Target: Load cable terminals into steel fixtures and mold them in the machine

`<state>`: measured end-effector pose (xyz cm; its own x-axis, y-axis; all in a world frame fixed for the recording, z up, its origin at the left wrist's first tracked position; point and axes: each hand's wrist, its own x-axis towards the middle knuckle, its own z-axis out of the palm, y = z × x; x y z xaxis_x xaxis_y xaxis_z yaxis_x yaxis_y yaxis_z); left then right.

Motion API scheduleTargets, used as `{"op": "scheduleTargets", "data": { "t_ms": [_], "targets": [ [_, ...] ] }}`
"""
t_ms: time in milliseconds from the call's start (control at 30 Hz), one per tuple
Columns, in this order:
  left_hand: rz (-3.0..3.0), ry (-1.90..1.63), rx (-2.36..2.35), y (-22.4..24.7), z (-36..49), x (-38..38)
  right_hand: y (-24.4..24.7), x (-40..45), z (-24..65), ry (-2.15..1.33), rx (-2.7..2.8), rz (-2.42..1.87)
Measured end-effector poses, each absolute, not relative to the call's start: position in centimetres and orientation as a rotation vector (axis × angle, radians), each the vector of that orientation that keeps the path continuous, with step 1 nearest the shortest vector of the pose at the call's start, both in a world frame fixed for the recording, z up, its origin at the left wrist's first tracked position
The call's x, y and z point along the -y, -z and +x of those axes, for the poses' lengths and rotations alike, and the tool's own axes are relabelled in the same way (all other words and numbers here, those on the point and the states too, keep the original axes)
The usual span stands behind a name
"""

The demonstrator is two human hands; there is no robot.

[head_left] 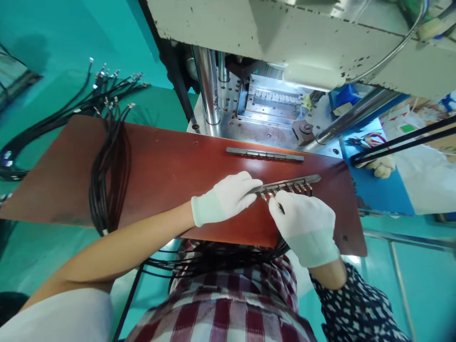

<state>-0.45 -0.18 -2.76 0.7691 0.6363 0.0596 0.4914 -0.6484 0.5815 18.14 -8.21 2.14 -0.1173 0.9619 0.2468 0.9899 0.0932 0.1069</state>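
Note:
My left hand (pixel 233 194), in a white glove, pinches the left end of a metal bar (pixel 302 180) above the reddish-brown board (pixel 160 161). Several metal cable ends hang in a row along the bar's lower edge. Just below them my right hand (pixel 302 218), gloved too, is closed on one of the cable ends (pixel 281 208); its fingertips are partly hidden. Black cables (pixel 221 261) run from there across the lap. Behind the hands, a second metal bar (pixel 265 154) lies flat on the board.
A press with a metal die (pixel 272 102) and steel columns (pixel 206 85) stands behind the board. A bundle of black cables (pixel 101 175) lies on the board's left side, more (pixel 53 118) beyond it. Pliers (pixel 359 141) and a glove (pixel 383 166) lie at right.

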Motion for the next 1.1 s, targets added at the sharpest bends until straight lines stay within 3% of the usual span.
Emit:
{"op": "scheduleTargets", "data": {
  "t_ms": [367, 1100],
  "targets": [
    [2.287, -0.401, -0.83, 2.5, -0.6, 0.2, -2.0, 8.0, 17.9, 0.424, 2.213, -2.047],
    [2.451, -0.378, -0.829, 3.4, -0.8, -0.2, -2.4, 7.6, 17.7, -0.011, 2.199, -2.197]
  ]
}}
